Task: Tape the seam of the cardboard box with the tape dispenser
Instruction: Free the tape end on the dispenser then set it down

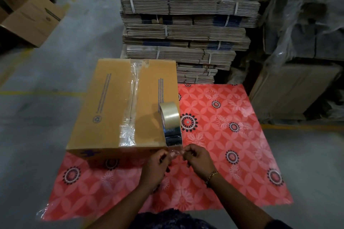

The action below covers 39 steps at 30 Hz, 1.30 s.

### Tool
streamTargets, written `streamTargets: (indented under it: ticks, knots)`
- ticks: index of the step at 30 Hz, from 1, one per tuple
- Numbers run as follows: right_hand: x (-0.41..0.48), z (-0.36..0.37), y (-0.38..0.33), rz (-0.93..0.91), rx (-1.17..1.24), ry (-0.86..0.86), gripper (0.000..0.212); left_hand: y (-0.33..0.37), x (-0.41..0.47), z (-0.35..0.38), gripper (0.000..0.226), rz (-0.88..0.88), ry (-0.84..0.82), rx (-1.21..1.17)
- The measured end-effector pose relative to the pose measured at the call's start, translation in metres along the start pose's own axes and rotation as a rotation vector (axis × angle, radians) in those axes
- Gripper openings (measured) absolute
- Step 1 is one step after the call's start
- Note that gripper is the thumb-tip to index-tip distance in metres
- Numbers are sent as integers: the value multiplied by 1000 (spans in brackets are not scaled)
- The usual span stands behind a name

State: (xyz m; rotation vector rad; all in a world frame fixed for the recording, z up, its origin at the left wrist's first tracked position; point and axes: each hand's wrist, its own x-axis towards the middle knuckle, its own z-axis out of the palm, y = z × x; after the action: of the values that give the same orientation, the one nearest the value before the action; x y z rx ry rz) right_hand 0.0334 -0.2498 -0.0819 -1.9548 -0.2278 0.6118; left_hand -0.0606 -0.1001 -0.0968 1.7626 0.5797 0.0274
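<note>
Box [122, 106] on red floral mat [223, 135] – warehouse floor; both hands [178, 160] pinching tape [170, 117] end.

A red flowered mat [232, 135] lies on the concrete floor [37, 135], bearing the cardboard box [104, 113].

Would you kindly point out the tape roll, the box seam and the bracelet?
tape roll [169, 117]: head view, outer band.
box seam [133, 96]: head view, taped middle.
bracelet [212, 175]: head view, chain on wrist.
</note>
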Motion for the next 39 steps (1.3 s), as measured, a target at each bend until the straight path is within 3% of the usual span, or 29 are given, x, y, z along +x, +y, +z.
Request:
streamTargets:
  ticks: [4,10,18,25,30,39]
  knots:
    - [0,5,-2,-93,-50,72,15,0,5,-3,10,117,75,32]
    - [-2,8,-11,-97,-103,138,21,5,7,-5,14,234,132,49]
    - [-8,4,-18,118,264,61,17,17,-1,-7,7,-21,22,-198]
    - [-15,2,-37,178,419,21,20,29,-2,-12,4,-237,25,-460]
    - [-16,5,-43,176,409,-11,18,39,-5,-12,18,-267,-39,-496]
    - [-12,2,-38,152,392,-26,17,43,-8,-10,12,-243,25,-471]
